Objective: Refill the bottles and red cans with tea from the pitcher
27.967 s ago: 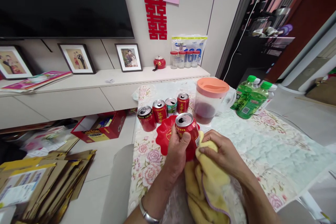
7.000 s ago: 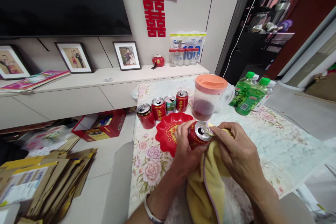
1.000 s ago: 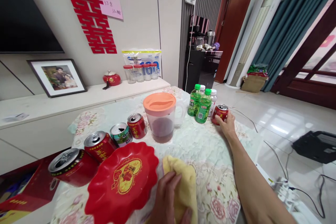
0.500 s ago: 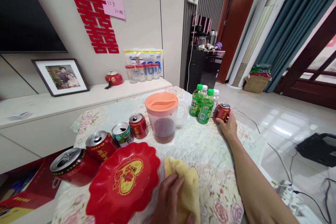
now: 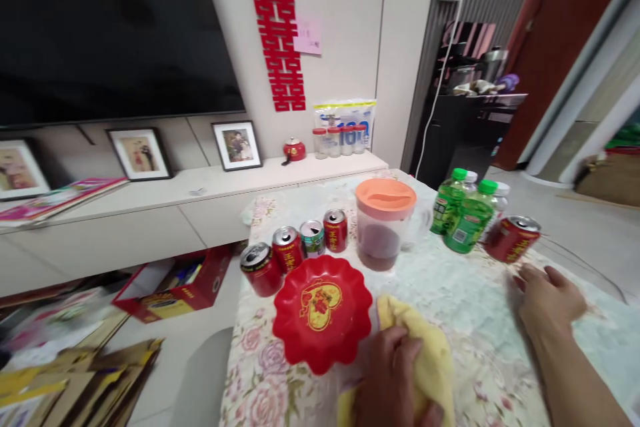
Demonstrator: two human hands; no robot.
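My left hand [image 5: 395, 370] lies at the front of the table with its fingers curled over a bunched yellow cloth [image 5: 433, 353]. Just left of it is a red scalloped plate [image 5: 345, 327] with a gold emblem. My right hand [image 5: 550, 293] rests near the right side, fingers loosely apart and holding nothing. Right behind its fingertips a red drink can [image 5: 513, 239] stands apart from the hand, beside green-capped bottles [image 5: 470, 223]. A clear jug with an orange lid [image 5: 386, 197] holds dark liquid in the middle. Several opened cans [image 5: 287, 248] line up behind the plate.
A flowered cloth covers the table [image 5: 265, 393]. Behind it runs a low white cabinet [image 5: 200, 197] bearing framed photos, a red pot [image 5: 294, 149] and red-lidded jars [image 5: 340, 141]. On the floor at left are a red box [image 5: 175, 287] and flattened cardboard [image 5: 85, 373].
My right hand has let go of the red can and drawn back toward me. The view has swung left. My left hand stays on the yellow cloth.
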